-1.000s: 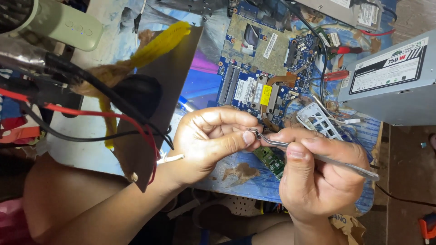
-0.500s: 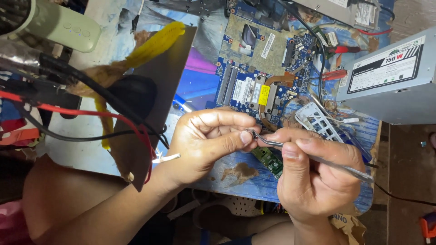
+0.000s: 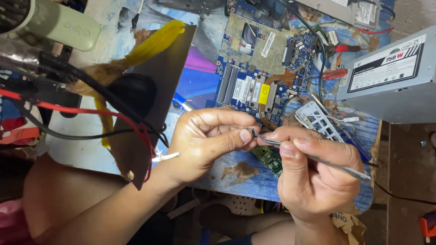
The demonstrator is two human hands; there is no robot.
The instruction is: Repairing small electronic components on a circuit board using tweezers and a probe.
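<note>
My left hand [image 3: 206, 140] is curled shut, its thumb and forefinger pinching a tiny part that is too small to identify. My right hand [image 3: 313, 174] grips thin metal tweezers [image 3: 313, 156] whose curved tip meets the left thumb and fingertips. Both hands hover above the front edge of a blue table [image 3: 254, 179]. A small green circuit board [image 3: 269, 159] lies on the table just under the hands. A large blue laptop motherboard [image 3: 263, 59] lies farther back.
A grey power supply box [image 3: 390, 77] stands at the right. A white perforated metal bracket [image 3: 318, 120] lies beside it. Red and black cables [image 3: 81, 109] cross the left side over a dark panel [image 3: 150, 100] with a yellow brush [image 3: 154, 43]. Red-handled tools [image 3: 340, 50] lie at the back.
Both hands have barely shifted; the tweezers' tip stays at the left fingertips.
</note>
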